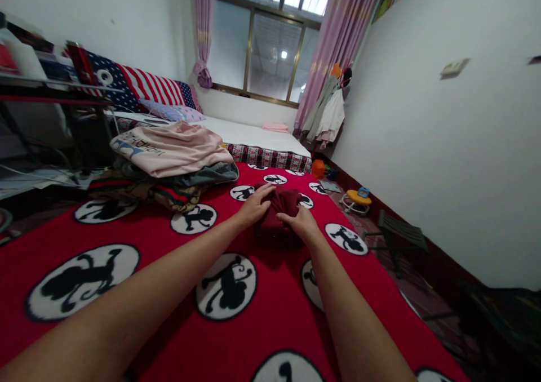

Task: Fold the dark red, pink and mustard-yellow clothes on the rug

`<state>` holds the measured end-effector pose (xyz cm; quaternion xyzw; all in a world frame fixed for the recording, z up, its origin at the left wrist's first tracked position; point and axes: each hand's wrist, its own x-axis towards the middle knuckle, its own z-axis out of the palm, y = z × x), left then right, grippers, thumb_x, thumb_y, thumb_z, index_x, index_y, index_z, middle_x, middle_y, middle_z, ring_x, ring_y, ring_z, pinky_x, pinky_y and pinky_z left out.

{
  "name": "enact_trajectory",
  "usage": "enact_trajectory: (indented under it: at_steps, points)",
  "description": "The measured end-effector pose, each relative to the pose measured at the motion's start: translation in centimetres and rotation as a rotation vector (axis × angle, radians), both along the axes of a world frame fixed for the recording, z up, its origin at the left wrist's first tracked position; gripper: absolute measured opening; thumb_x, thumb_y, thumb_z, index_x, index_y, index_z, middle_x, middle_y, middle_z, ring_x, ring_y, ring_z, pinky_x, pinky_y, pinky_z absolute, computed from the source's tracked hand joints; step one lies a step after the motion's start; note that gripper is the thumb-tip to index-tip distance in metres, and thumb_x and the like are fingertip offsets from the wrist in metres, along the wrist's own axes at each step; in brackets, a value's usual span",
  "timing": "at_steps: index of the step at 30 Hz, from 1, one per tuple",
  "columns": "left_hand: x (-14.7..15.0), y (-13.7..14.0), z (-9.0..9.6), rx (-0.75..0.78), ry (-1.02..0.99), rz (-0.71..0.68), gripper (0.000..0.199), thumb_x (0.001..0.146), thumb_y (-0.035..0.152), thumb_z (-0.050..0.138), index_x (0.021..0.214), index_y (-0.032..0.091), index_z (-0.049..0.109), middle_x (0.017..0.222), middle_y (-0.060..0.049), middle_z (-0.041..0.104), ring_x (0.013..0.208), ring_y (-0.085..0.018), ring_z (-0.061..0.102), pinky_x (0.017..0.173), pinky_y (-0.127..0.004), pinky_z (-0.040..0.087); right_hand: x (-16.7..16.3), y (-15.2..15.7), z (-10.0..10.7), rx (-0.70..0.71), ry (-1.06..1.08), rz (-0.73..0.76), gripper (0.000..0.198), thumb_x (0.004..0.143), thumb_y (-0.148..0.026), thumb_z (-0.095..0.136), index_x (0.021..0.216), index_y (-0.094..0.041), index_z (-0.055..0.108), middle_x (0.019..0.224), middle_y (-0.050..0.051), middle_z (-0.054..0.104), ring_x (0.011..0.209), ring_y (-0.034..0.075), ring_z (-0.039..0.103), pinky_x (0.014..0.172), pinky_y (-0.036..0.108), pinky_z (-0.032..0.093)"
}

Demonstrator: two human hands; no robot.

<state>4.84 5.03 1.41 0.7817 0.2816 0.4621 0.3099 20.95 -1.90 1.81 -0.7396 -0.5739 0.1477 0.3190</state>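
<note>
A dark red garment [282,204] lies bunched on the red bedspread [169,292] printed with black-and-white mouse circles. My left hand [255,203] rests on the garment's left side, fingers spread flat over the cloth. At the garment's near right edge, my right hand [302,222] presses on the fabric with fingers curled against it. Both forearms stretch out across the bedspread toward it.
A pile of folded clothes [169,165], pink on top, sits at the bed's left. A second bed with a white sheet [253,134] lies beyond, under the window. A folding stool [399,235] and toys [357,200] stand on the floor at right.
</note>
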Motion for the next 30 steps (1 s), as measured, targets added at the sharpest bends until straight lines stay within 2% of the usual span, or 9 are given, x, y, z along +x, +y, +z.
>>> enact_trajectory:
  at_steps: [5,7,11,13,15,18,22,27,30]
  points:
    - [4.4,1.4,3.9,-0.077,0.012,-0.341,0.058,0.074,0.013,0.056,0.132,0.012,0.056,0.141,-0.013,0.052,0.134,-0.028,0.044,0.115,-0.045,0.03,-0.6,-0.4,0.4,-0.067,-0.062,-0.075,0.047,0.075,-0.046,0.064,0.114,-0.02,0.062,0.108,0.011,0.071,0.099,0.03,0.067,0.08,0.037,0.05]
    - [4.9,1.2,4.3,-0.126,-0.108,-0.35,0.057,0.079,0.021,0.057,0.135,0.011,0.053,0.139,-0.015,0.054,0.13,-0.027,0.049,0.111,-0.044,0.035,-0.9,-0.7,0.6,-0.071,-0.095,-0.13,0.047,0.076,-0.045,0.06,0.116,-0.02,0.061,0.112,0.012,0.069,0.104,0.032,0.065,0.082,0.039,0.049]
    - [1.5,1.0,1.3,-0.13,-0.229,0.05,0.045,0.086,0.025,0.05,0.128,0.01,0.057,0.13,-0.014,0.061,0.122,-0.023,0.056,0.108,-0.039,0.04,-1.0,-0.7,0.2,-0.003,-0.004,-0.211,0.047,0.073,-0.044,0.059,0.112,-0.019,0.063,0.106,0.012,0.07,0.099,0.03,0.066,0.08,0.037,0.049]
    - [-1.2,1.1,-1.3,-0.119,-0.058,0.333,0.04,0.084,0.019,0.047,0.12,0.012,0.062,0.121,-0.012,0.065,0.115,-0.023,0.059,0.104,-0.04,0.044,-0.6,-0.3,-0.5,0.07,0.09,-0.233,0.045,0.07,-0.043,0.06,0.106,-0.017,0.066,0.098,0.011,0.072,0.091,0.027,0.067,0.076,0.035,0.05]
    - [-3.3,0.9,-3.5,-0.122,0.051,0.433,0.04,0.078,0.014,0.053,0.116,0.012,0.065,0.118,-0.013,0.066,0.113,-0.027,0.059,0.105,-0.044,0.042,0.0,0.1,-1.4,0.178,0.205,-0.231,0.042,0.067,-0.042,0.06,0.097,-0.015,0.069,0.089,0.009,0.073,0.083,0.025,0.066,0.071,0.032,0.049]
    - [-4.4,0.3,-5.1,-0.084,0.235,0.442,0.044,0.077,0.014,0.058,0.12,0.014,0.063,0.119,-0.013,0.065,0.111,-0.028,0.059,0.103,-0.044,0.043,0.8,0.5,-2.6,0.344,0.375,-0.215,0.039,0.063,-0.041,0.061,0.089,-0.014,0.07,0.078,0.006,0.072,0.072,0.022,0.064,0.063,0.028,0.048]
    - [-3.7,-0.2,-5.1,-0.005,0.448,0.476,0.04,0.082,0.018,0.057,0.122,0.018,0.062,0.125,-0.009,0.062,0.116,-0.027,0.055,0.103,-0.04,0.042,2.2,0.6,-2.5,0.471,0.52,-0.249,0.039,0.058,-0.04,0.066,0.084,-0.011,0.069,0.074,0.005,0.07,0.064,0.019,0.06,0.058,0.027,0.046]
    - [-3.2,-0.2,-5.1,0.007,0.467,0.48,0.036,0.084,0.019,0.056,0.12,0.02,0.062,0.123,-0.006,0.063,0.115,-0.026,0.055,0.1,-0.039,0.043,6.8,3.9,1.7,0.624,0.48,-0.3,0.047,0.057,-0.039,0.068,0.094,-0.01,0.068,0.085,0.009,0.071,0.068,0.019,0.061,0.061,0.029,0.048]
    - [-3.1,-0.2,-4.8,-0.007,0.46,0.463,0.033,0.085,0.02,0.055,0.117,0.022,0.063,0.122,-0.006,0.064,0.116,-0.026,0.054,0.099,-0.04,0.042,11.0,8.1,5.2,0.553,0.231,-0.286,0.055,0.062,-0.039,0.069,0.109,-0.01,0.065,0.1,0.013,0.071,0.082,0.022,0.065,0.072,0.031,0.05]
